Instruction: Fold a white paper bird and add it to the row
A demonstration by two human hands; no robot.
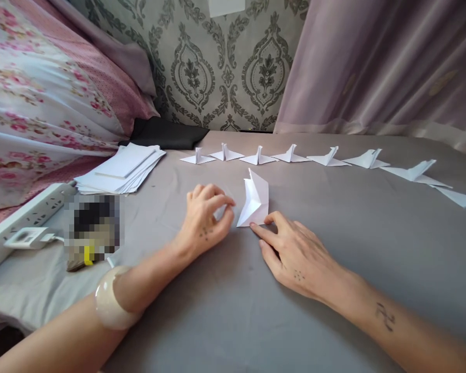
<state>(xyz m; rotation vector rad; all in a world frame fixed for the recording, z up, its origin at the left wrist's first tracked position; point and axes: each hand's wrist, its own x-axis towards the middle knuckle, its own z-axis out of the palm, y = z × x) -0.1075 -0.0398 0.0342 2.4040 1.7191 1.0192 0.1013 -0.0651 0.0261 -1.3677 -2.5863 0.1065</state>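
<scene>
- Where the head view looks down onto the grey cloth [217, 326], one folded paper [256, 204] stands partly opened out in front of the person, between the two hands and nearer the right, with two pointed flaps raised.
- The left hand [206, 220] is loosely curled just beside the paper and apart from it; thumb and forefinger are close together, with nothing seen between them.
- The right hand [297, 254] is half open, palm down, a fingertip resting on the paper's near edge and another finger at its right corner; it rests against the paper rather than gripping it.
- The paper should be very light, stiff along its creases and limp across its flat faces, easy to crush or tear and quick to slide on cloth. The near folded edge or lower corners look the safest hold, pinched gently; the thin raised points would probably bend.
- Counted: two hands; one bangle [111, 305], on the left forearm; one paper between the hands; eight finished-looking paper shapes [259, 158] in a curving row beyond, the last cut by the right edge; one stack of sheets [120, 168], too overlapped to count; one power strip [34, 212] with one white plug [27, 238] at it.
</scene>
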